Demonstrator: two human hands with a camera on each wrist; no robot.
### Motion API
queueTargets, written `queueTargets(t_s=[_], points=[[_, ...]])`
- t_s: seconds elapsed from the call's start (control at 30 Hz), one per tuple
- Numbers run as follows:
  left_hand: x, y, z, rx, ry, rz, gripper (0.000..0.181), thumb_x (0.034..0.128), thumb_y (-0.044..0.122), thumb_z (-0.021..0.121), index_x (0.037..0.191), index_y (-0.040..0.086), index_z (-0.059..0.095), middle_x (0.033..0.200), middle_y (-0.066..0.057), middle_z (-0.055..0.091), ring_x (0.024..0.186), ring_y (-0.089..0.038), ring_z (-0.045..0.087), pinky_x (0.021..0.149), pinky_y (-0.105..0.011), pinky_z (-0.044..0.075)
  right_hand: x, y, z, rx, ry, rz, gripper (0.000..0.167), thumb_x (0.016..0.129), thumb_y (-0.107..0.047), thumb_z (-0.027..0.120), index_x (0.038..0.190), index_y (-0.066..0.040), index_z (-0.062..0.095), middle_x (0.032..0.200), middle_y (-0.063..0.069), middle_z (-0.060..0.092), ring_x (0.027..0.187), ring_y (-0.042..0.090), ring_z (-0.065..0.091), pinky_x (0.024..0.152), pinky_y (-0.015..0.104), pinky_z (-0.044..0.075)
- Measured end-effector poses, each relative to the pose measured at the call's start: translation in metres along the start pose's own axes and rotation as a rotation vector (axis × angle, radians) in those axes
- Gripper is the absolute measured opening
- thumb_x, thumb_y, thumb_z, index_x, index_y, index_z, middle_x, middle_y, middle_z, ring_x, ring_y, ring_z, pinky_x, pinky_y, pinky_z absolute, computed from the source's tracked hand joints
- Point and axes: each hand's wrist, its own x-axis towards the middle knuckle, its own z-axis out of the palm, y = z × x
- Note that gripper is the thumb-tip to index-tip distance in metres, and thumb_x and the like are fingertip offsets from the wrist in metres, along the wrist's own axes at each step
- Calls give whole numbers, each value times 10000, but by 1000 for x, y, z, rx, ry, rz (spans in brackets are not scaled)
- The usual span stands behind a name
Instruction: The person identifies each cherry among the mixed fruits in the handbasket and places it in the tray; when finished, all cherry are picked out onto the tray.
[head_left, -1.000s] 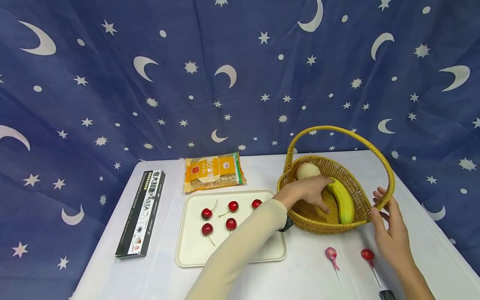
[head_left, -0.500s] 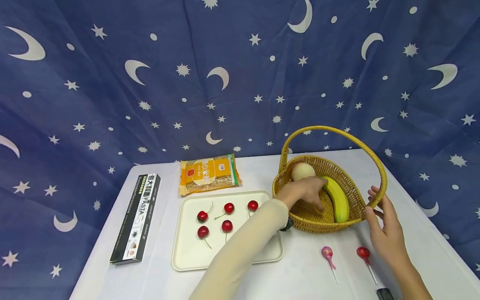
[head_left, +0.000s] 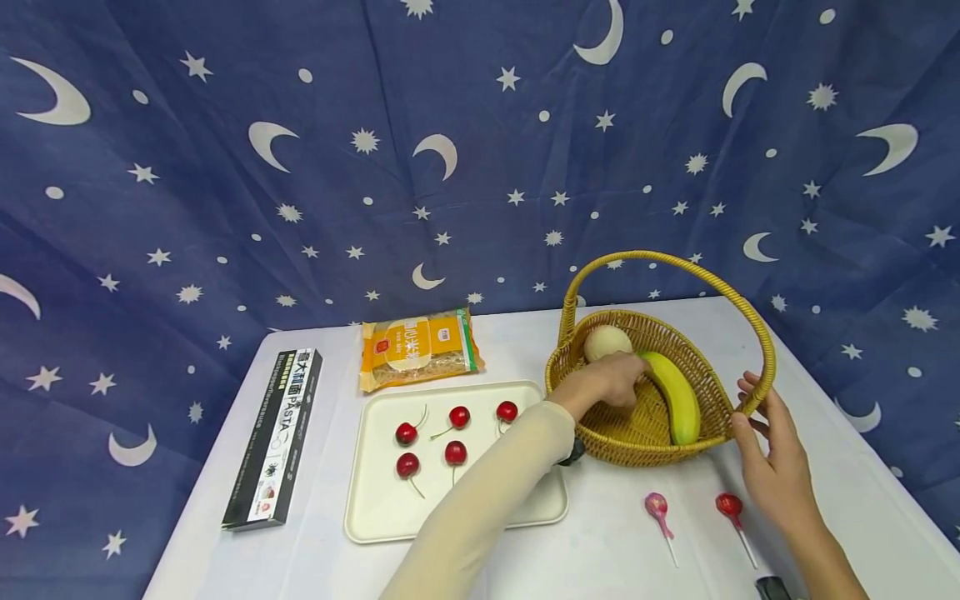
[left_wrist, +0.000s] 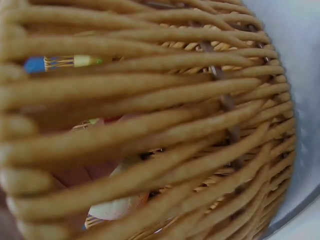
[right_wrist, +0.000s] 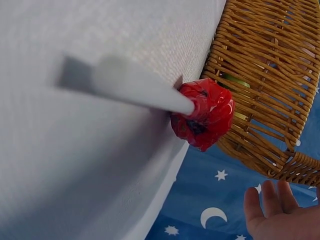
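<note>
A wicker basket with a tall arched handle holds a yellow banana and a pale round fruit. My left hand reaches inside, fingers bunched beside the banana's upper end; whether it grips anything is hidden. Through the weave in the left wrist view, part of a pale, reddish-tinged fruit shows. At the basket's right end, my right hand holds the foot of the handle, thumb in front and fingers behind. In the right wrist view its fingers stand close to the weave.
Left of the basket lies a cream tray with several cherries. Behind it rests an orange food bag; a black pasta box lies far left. In front are a pink lollipop and a red lollipop.
My left hand's fingers have drawn in from a spread pose to a bunched one inside the basket. The right hand stays at the handle. The head view has shifted slightly.
</note>
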Motion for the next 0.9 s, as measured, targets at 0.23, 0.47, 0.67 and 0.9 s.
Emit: queueTargets(t_s=[0.23,0.47,0.67,0.9], points=[[-2,-3,2,-76,84,28,530,954,51,726,1443,248,670,1418,85,688,1038,-76,564,840,-177,432,0,1,1,-1,2,6,625,1088,-67,562,1651,-262,371,1507,-359,418,1311,-204,400,995,-59,334],[-6,-8,6,-115,182,57,494,929,9,729,1368,235,724,1292,87,743,966,-56,570,763,-145,435,0,0,0,4,1,11,619,1093,-74,553,1652,-263,368,1514,-333,432,1307,-197,406,991,-58,334],[-14,-11,7,-145,284,92,393,963,81,734,1326,229,747,1264,103,768,969,-9,585,786,-103,435,0,-1,0,2,-4,14,616,1102,-96,544,1657,-283,356,1553,-218,474,1305,-193,401,991,-64,329],[-31,-12,6,-123,386,120,301,990,316,776,1291,307,769,1262,173,749,1100,22,655,877,-103,484,0,-2,1,-5,-2,19,608,1105,-98,537,1656,-280,356,1575,-22,512,1292,-197,397,988,-57,325]])
